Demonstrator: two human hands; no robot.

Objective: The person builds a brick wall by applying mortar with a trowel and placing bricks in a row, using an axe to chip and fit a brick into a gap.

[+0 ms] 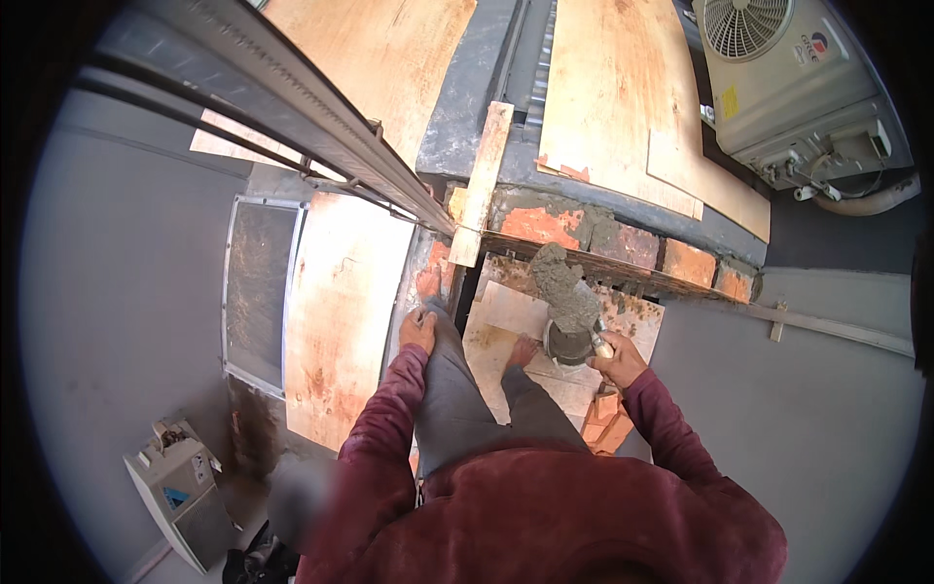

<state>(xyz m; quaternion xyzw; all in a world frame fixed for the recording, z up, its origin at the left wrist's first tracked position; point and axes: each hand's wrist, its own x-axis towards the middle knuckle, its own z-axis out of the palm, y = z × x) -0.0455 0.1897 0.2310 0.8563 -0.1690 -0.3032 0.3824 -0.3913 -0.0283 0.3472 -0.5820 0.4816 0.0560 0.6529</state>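
My right hand (pixel 620 362) is closed round the pale handle of a trowel (pixel 605 347). A thick heap of wet grey mortar (pixel 564 282) lies over the trowel's blade. Below the mortar stands a dark round bucket (pixel 567 344), partly hidden. My left hand (pixel 418 331) rests by my left knee with its fingers curled in; whether anything is in them is hidden. Ahead of the trowel runs a row of orange bricks (pixel 689 263) with mortar between and around them. Several loose bricks (pixel 605 425) are stacked beneath my right forearm.
A narrow wooden board (pixel 483 185) lies across the left end of the brick row. Plywood sheets (pixel 623 88) cover surfaces ahead and at left. A metal rail (pixel 321 88) slants in from the upper left. An outdoor air-conditioner unit (pixel 798 78) stands at the upper right.
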